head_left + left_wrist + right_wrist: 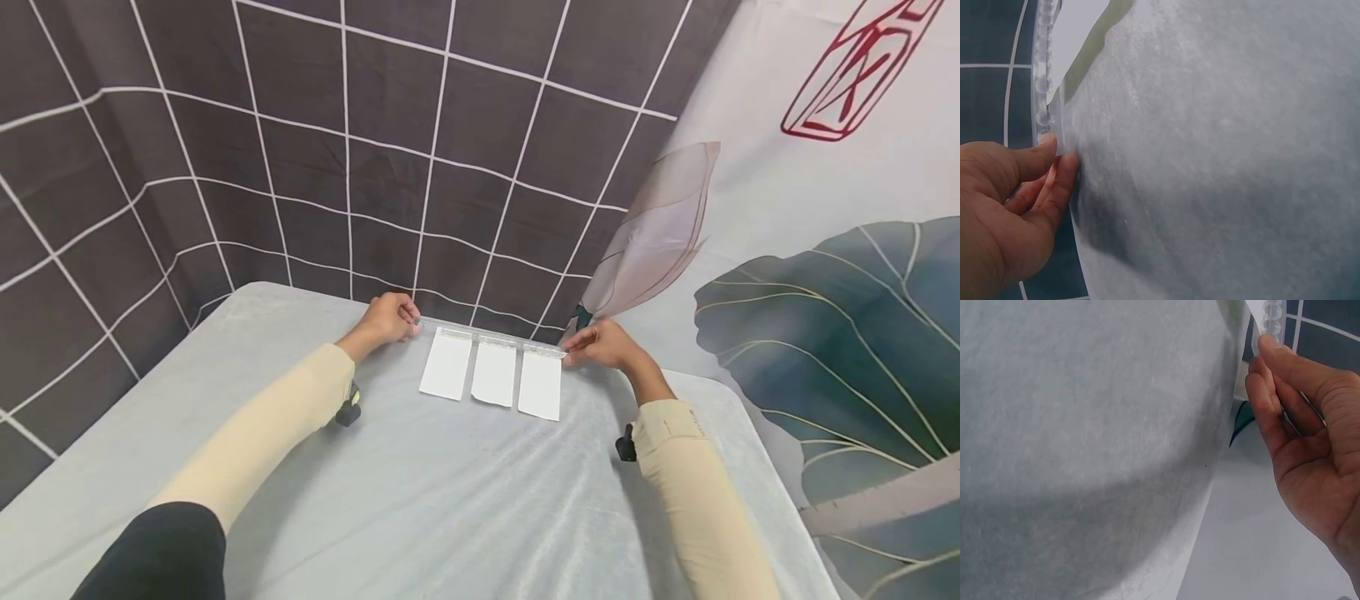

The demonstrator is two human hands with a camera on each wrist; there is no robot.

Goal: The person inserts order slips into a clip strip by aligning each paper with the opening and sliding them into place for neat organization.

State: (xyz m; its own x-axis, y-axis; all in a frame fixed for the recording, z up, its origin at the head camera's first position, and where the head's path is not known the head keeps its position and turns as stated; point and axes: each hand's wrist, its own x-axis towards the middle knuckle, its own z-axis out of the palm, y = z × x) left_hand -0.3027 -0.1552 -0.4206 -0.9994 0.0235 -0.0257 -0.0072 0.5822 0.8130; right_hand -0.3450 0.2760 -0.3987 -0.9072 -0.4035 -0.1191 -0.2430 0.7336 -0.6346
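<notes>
A clear plastic strip (495, 337) with a row of rounded bumps spans the space between my two hands at the table's far edge. Three white cards (493, 375) extend from it toward me, side by side with narrow gaps. My left hand (387, 318) pinches the strip's left end between thumb and fingertips; in the left wrist view the bumpy strip (1042, 81) runs up from the thumb. At the other end, my right hand (604, 345) pinches the strip near the rightmost card (539, 387). The right wrist view shows the thumb on the strip's tip (1272, 322).
A pale grey cloth (465, 492) covers the table, with soft creases. Behind its far edge hangs a dark curtain (390, 192) with white grid lines. To the right is a white hanging (757, 183) printed with a large blue-green leaf and a pink petal.
</notes>
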